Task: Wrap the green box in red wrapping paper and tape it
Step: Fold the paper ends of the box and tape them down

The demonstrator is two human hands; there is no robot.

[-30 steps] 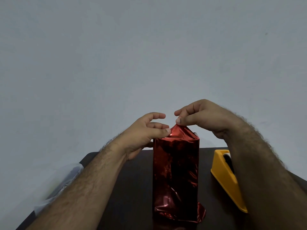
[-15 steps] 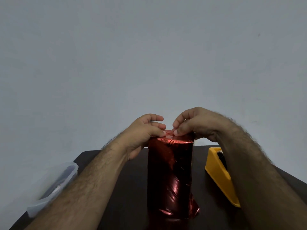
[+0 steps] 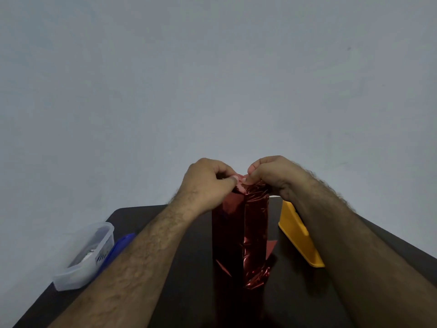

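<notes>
Here the green box is wholly hidden inside crinkled, shiny red wrapping paper point(image 3: 246, 230), upright on the dark table point(image 3: 189, 268), whose top fold the left hand point(image 3: 208, 183) and right hand point(image 3: 274, 176) both pinch

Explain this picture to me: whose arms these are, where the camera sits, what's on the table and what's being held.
No machine here: a person wears a camera on the head, looking forward and down at their own arms. The left hand and right hand both pinch the red paper at the top of a tall wrapped box standing upright on the dark table. The box itself is hidden under the paper. Left of it lie a clear container and a blue pen; right of it sits a yellow tape dispenser.
</notes>
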